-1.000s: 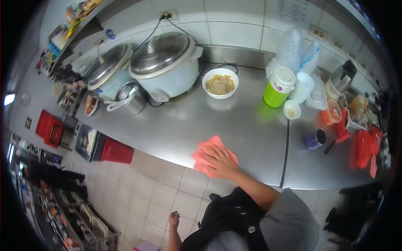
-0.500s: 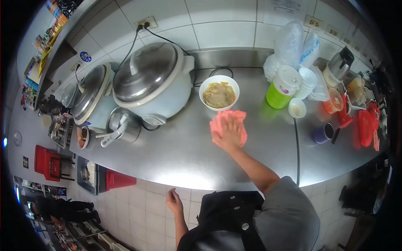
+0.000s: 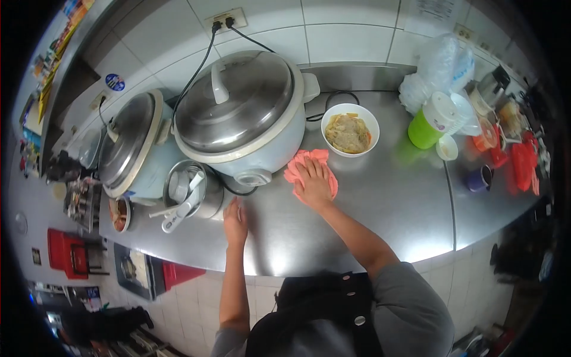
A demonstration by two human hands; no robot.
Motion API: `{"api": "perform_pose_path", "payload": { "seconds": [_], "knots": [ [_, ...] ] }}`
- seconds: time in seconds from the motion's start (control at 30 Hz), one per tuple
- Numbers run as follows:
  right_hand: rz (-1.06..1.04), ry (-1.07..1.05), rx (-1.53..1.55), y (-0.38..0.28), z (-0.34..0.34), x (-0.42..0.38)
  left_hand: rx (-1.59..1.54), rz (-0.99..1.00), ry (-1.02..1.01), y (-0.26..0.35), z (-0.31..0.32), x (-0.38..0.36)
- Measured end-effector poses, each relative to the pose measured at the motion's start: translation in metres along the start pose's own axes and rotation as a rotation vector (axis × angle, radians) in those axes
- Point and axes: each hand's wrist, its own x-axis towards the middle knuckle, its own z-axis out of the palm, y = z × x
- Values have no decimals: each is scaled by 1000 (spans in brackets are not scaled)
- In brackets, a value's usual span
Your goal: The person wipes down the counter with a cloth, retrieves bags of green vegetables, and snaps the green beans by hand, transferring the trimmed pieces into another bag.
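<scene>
My right hand (image 3: pixel 314 183) lies flat on a crumpled salmon-pink cloth (image 3: pixel 329 156), pressing it to the steel counter (image 3: pixel 380 208) with fingers spread. My left hand (image 3: pixel 235 222) is over the counter's front part, beside the metal pot, its fingers loosely bent and nothing visible in them. Just behind and right of the cloth stands a white bowl (image 3: pixel 351 153) of pale, noodle-like food (image 3: pixel 350 132). A large rice cooker (image 3: pixel 238 140) with a steel lid is left of the cloth.
A second cooker (image 3: pixel 128 149) stands farther left. The metal pot (image 3: pixel 209 196) holds a white-handled utensil (image 3: pixel 181 213); near it is a small bowl of food (image 3: pixel 120 214). Rightward are a green container (image 3: pixel 423 130), plastic bags (image 3: pixel 437 65) and a purple cup (image 3: pixel 477 178). A black cord (image 3: pixel 235 191) lies by the cooker.
My right hand and the cloth have moved left along the counter, away from the bowl's front toward the cooker. My left hand has risen from below the counter edge to beside the pot. The view has shifted left.
</scene>
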Motion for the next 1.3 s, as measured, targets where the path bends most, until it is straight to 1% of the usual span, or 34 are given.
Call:
{"api": "perform_pose_path", "payload": {
  "seconds": [0.03, 0.07, 0.13, 0.2, 0.27, 0.3, 0.33, 0.4, 0.43, 0.47, 0.5, 0.57, 0.63, 0.67, 0.73, 0.77, 0.83, 0.9, 0.97, 1.0, 1.03, 1.07, 1.1, 1.13, 1.17, 1.2, 1.23, 1.27, 1.3],
  "knots": [
    [17, 4, -18, -4, 3, 1, 72, 102, -64, -10, 4, 8],
    [42, 44, -32, -10, 7, 4, 55, 116, -71, -19, 6, 13],
    [84, 96, -49, -21, 12, 14, 161, 155, -317, -32, 10, 24],
    [121, 170, -93, -30, 17, 11, 142, 198, -332, -40, 10, 27],
    [183, 185, -114, -46, 33, 0, 61, 106, -414, -39, 0, 33],
    [216, 206, -129, -54, 40, 1, 54, 119, -420, -41, -3, 36],
    [223, 210, -136, -65, 50, -2, 85, 148, -401, -43, -7, 38],
    [165, 174, -11, -98, 70, -15, 116, 177, -379, -43, -14, 40],
    [167, 176, -11, -114, 74, -17, 51, 197, -259, -41, -17, 41],
    [155, 83, 34, -129, 78, -20, -12, 216, -139, -38, -21, 41],
    [141, -11, 80, -145, 81, -19, -8, 217, -140, -38, -24, 41],
    [136, 0, 92, -170, 88, -10, -196, 117, -14, -35, -27, 45],
    [129, 14, 99, -187, 102, 1, -218, 103, -28, -31, -29, 48],
    [154, -63, 97, -190, 111, 11, -242, 86, -41, -28, -30, 51],
    [183, -138, 97, -184, 132, 20, -237, 91, -47, -26, -32, 53],
    [98, -226, 156, -178, 142, 23, -232, 87, -58, -26, -33, 52],
    [15, -313, 209, -181, 135, 21, -227, 102, -46, -27, -33, 49],
    [-43, -10, 621, -198, 122, 8, -222, 117, -32, -28, -33, 45],
    [128, -111, 708, -220, 95, -22, -198, 150, -87, -32, -34, 42],
    [204, -558, 634, -229, 70, -38, -203, 156, -86, -37, -33, 40],
    [7, -782, 639, -236, 80, -68, -191, 173, -143, -43, -31, 35],
    [-286, -676, 832, -243, 160, -117, -181, 193, -200, -47, -31, 32],
    [-179, -1054, 988, -263, 119, -142, -201, 253, -229, -52, -33, 31],
    [-205, -1223, 1426, -283, 65, -140, -212, 266, -232, -46, -40, 27],
    [-302, -1168, 1155, -295, 82, -147, -295, 161, -298, -32, -58, 23],
    [-290, -1159, 1150, -298, 74, -132, -375, 54, -364, -18, -76, 20],
    [-270, -1264, 1043, -302, 50, -109, -383, 62, -374, -9, -94, 18],
    [-249, -1361, 936, -303, 27, -92, -396, 44, -431, -1, -113, 19],
    [-234, -1345, 940, -300, 5, -84, -409, 28, -489, 3, -127, 18]
  ]
}}
